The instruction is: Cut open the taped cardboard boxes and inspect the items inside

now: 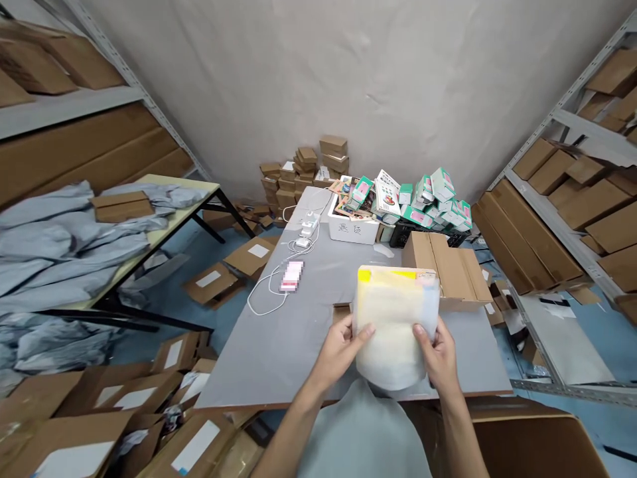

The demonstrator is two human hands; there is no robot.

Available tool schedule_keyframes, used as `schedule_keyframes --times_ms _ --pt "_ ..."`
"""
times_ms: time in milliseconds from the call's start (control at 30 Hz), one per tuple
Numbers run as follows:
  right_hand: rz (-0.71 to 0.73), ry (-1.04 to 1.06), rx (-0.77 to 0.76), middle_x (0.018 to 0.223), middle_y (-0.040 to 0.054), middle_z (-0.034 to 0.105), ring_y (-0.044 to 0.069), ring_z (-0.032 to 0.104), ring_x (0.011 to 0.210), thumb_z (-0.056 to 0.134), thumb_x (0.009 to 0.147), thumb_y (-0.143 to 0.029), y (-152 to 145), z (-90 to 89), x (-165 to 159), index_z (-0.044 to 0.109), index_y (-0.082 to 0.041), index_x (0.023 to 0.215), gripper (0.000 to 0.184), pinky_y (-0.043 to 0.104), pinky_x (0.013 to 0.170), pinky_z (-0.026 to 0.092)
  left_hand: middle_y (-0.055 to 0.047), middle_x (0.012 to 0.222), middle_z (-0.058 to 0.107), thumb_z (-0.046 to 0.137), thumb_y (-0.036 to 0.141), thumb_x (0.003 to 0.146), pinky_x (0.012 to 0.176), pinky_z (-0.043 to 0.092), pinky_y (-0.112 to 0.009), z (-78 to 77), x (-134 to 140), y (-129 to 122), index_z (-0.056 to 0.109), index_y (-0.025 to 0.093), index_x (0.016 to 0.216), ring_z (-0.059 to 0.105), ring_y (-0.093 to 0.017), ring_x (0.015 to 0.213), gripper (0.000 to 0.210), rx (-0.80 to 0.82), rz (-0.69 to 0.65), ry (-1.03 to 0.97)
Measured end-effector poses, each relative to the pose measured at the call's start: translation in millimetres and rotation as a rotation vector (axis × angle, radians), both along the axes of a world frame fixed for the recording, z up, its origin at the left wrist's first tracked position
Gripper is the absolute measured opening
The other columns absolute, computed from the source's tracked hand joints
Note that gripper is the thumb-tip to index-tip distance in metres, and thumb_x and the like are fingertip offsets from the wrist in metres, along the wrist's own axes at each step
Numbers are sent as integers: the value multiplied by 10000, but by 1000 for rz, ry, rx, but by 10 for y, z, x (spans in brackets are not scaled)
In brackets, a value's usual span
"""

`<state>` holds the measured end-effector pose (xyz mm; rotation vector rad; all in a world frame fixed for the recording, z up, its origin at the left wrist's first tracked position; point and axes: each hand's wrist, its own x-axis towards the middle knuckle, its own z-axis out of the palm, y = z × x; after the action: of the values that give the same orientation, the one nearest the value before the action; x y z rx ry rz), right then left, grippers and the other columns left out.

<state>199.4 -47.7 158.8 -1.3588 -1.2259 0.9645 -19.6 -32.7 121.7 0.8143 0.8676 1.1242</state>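
A flat package [395, 318] in cloudy, translucent wrap is held up in front of me over the near part of the grey table [279, 352]. Yellow and pale blue patches show through its upper part; its contents are too blurred to name. My left hand [343, 348] pinches the left edge, thumb on the front face. On the right edge, my right hand [440, 358] grips it the same way. Partly hidden behind the package and my left hand is a small brown cardboard piece [341, 310]. A larger cardboard box [448, 272] stands just beyond my right hand.
A white bin [353, 230] with books and several green-and-white boxes [442, 184] line the table's far end. Left lie a blurred phone [292, 275], cables and a power strip [309, 224]. Cartons [194, 445] crowd the floor; grey bags [64, 232] cover a side table.
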Motion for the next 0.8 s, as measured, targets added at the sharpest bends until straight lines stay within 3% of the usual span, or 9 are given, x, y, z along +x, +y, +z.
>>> schedule_keyframes --times_ms 67,167,267,367,433,533,600,700,800 --pt "-20 -61 17 1069 82 864 275 806 999 813 966 -640 31 -7 -12 827 -220 1181 472 318 847 650 -193 1317 839 894 696 863 1026 666 -451 -11 -1 -33 767 146 1305 819 -363 1183 717 -21 41 -37" --pt "-92 -219 3 873 40 820 248 756 824 703 1022 -694 78 -44 -30 847 -219 1030 497 294 704 601 -184 1314 834 849 726 890 963 666 -413 -23 55 -76 732 149 1340 822 -331 1131 741 -40 131 -4" --pt "-185 -454 50 803 44 807 249 739 733 593 1086 -687 77 -101 -44 854 -216 928 561 308 640 577 -157 1226 846 820 750 890 917 652 -373 -53 137 -81 740 156 1233 813 -310 1096 691 -11 230 113" --pt "-332 -684 295 1171 127 883 313 846 1050 567 1140 -542 7 -137 -126 883 -215 1201 459 382 869 669 -113 1103 849 769 710 937 860 631 -339 -92 219 -75 732 183 1106 800 -273 1005 555 44 313 249" --pt "-340 -762 436 1421 143 819 308 811 1286 547 1167 -407 -75 -137 -259 822 -223 1406 408 410 1038 663 -84 1043 848 736 659 976 821 615 -318 -118 271 -86 719 202 1065 793 -249 945 466 70 359 321" --pt "-157 -770 435 1549 124 747 276 748 1417 523 1184 -337 -203 -122 -553 725 -228 1552 434 409 1139 642 -26 888 827 715 594 1011 711 587 -283 -164 356 -146 725 222 1052 773 -208 782 374 89 367 401" --pt "-111 -762 358 1554 167 738 312 752 1410 588 1155 -458 -251 -117 -732 689 -180 1581 518 436 1124 655 -14 863 825 713 524 1032 666 588 -279 -209 421 -215 755 228 1112 768 -198 720 310 148 345 444" --pt "-195 -690 203 1279 201 855 336 854 1108 713 1040 -638 -228 -99 -800 781 -147 1397 611 422 916 704 -94 1186 869 717 361 1030 928 684 -378 -301 508 -322 760 233 1392 847 -274 1053 386 429 310 460" --pt "-253 -453 60 946 114 869 259 815 805 693 1027 -683 -129 -43 -584 831 -179 1117 530 347 736 664 -162 1546 739 734 308 1009 1243 577 -501 -409 504 -354 636 247 1632 693 -336 1475 633 731 170 444"
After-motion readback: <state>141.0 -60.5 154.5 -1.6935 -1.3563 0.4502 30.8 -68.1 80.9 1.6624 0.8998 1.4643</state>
